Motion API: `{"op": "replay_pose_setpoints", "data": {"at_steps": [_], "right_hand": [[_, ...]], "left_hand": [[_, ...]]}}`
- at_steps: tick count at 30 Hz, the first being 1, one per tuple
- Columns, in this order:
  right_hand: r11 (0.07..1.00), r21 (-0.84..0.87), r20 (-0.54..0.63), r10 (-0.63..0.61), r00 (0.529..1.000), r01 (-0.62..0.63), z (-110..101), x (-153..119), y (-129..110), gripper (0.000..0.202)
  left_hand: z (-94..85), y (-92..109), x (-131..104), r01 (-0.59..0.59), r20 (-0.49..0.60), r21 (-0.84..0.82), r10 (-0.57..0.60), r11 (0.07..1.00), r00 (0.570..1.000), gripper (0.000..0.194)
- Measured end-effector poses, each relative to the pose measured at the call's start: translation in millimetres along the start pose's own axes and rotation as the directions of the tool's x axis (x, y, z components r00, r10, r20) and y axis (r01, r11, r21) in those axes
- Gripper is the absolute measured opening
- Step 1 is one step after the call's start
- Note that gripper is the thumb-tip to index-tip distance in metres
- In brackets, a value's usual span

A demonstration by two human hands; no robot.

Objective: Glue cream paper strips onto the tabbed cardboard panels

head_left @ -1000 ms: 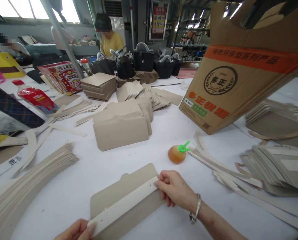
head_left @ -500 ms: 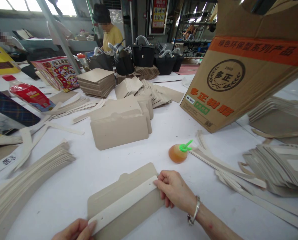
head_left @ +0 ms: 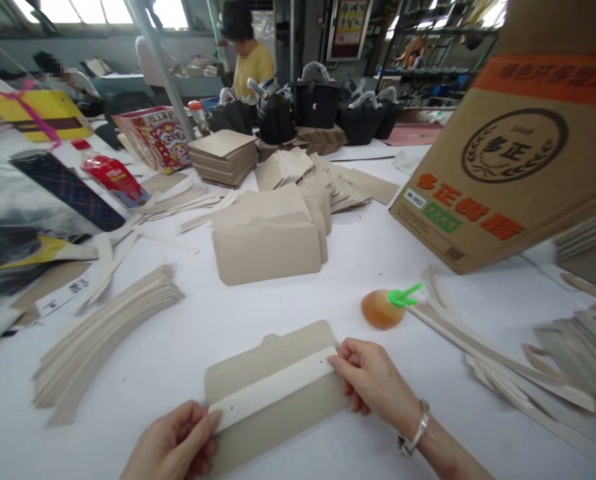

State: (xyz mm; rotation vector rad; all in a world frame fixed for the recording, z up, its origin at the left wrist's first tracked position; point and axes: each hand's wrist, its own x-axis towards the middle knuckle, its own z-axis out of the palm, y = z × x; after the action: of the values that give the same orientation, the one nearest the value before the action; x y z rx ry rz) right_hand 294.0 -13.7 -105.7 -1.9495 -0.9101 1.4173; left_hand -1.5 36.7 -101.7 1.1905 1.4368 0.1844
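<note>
Directly before me a beige flat panel [head_left: 298,408] with rounded corners and a small tab on its far edge lies on the white table. Across it runs a white strip [head_left: 278,390] with a small dark hole near each end. My left hand [head_left: 178,440] pinches the strip's left end, thumb on top, fingers curled at the panel's edge. At the other end, my right hand [head_left: 371,379], with a silver bracelet on the wrist, pinches strip and panel edge together. Beyond it stands a round squeeze bottle [head_left: 382,309] of amber liquid with a green nozzle.
Similar panels [head_left: 268,253] are stacked ahead. Curved strips [head_left: 108,327] fan out at left, and more long strips [head_left: 498,353] lie at right. A large cardboard box [head_left: 503,167] leans at the right. Black handbags [head_left: 315,103] stand farther back, with a person in yellow [head_left: 253,67] behind.
The camera view has turned left, so the scene sits farther right in the picture. More of my left hand shows. Both hands keep their hold on the strip's ends.
</note>
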Motion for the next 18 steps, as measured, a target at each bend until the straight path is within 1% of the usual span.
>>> {"op": "replay_pose_setpoints", "data": {"at_steps": [1,3,6,12,18], "right_hand": [[1.0,-0.008,0.007,-0.004,1.0,0.004,0.0,-0.4,0.8,0.024],[0.999,-0.029,0.019,-0.013,1.0,0.013,-0.2,-0.3,3.8,0.028],[0.998,-0.056,0.038,-0.022,0.999,0.024,-1.6,2.8,10.4,0.032],[0.997,-0.071,0.072,-0.01,0.997,0.015,-3.1,7.5,17.4,0.037],[0.998,-0.057,0.028,0.022,0.999,-0.02,-0.8,9.0,19.3,0.039]], "left_hand": [[-0.2,3.7,-2.1,-0.004,0.017,0.01,0.004,1.0,1.0,0.051],[0.0,10.4,-5.7,-0.017,0.013,0.024,0.017,1.0,1.0,0.048],[1.3,15.2,-7.8,-0.016,-0.032,0.008,0.016,1.0,0.999,0.04],[3.2,11.8,-6.7,-0.026,-0.066,-0.004,0.026,1.0,0.997,0.032],[2.2,8.1,-2.7,-0.024,-0.062,-0.011,0.023,1.0,0.998,0.031]]}}
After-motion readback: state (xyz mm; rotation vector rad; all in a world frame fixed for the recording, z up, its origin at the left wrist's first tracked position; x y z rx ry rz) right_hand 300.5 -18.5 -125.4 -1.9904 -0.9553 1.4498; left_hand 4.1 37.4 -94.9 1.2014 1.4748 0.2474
